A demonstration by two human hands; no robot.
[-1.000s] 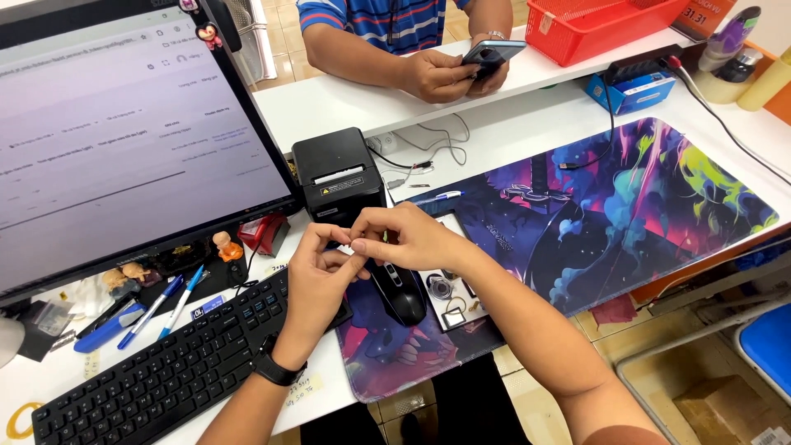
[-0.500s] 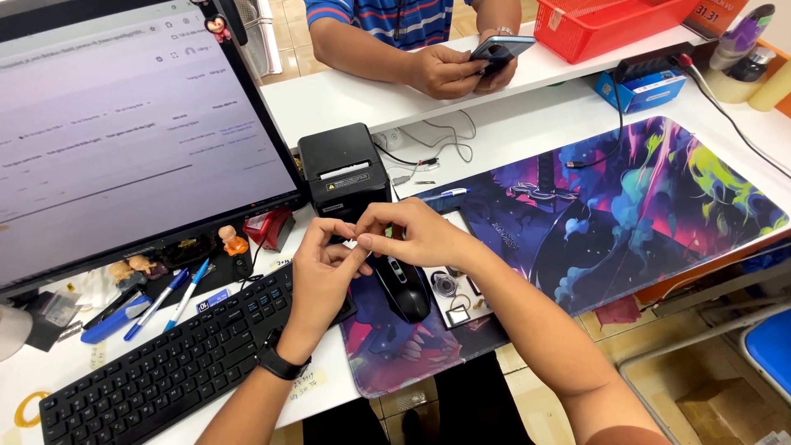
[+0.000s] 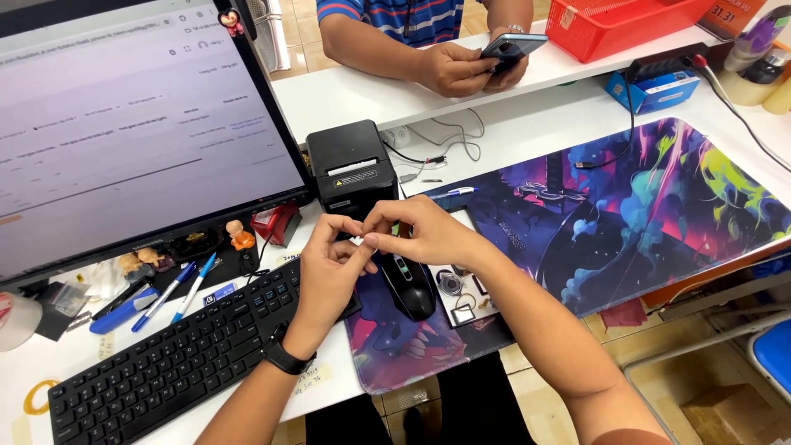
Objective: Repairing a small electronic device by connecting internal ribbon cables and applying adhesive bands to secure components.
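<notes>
My left hand (image 3: 329, 268) and my right hand (image 3: 416, 233) meet above the desk and pinch a tiny white piece (image 3: 358, 241) between their fingertips. Just below them lies a black computer mouse (image 3: 410, 288) on a colourful desk mat (image 3: 610, 214). A black watch sits on my left wrist. A black receipt printer (image 3: 350, 169) stands right behind my hands. What the white piece is stays too small to tell.
A black keyboard (image 3: 165, 363) lies at left under a large monitor (image 3: 124, 132). Blue pens (image 3: 177, 292) and small figurines sit below the screen. Small metal parts (image 3: 453, 288) lie by the mouse. Across the counter another person's hands hold a phone (image 3: 511, 48); a red basket (image 3: 626, 25) stands beyond.
My hands stay together on the small white piece, with only slight finger shifts. The other person's phone hands have barely moved.
</notes>
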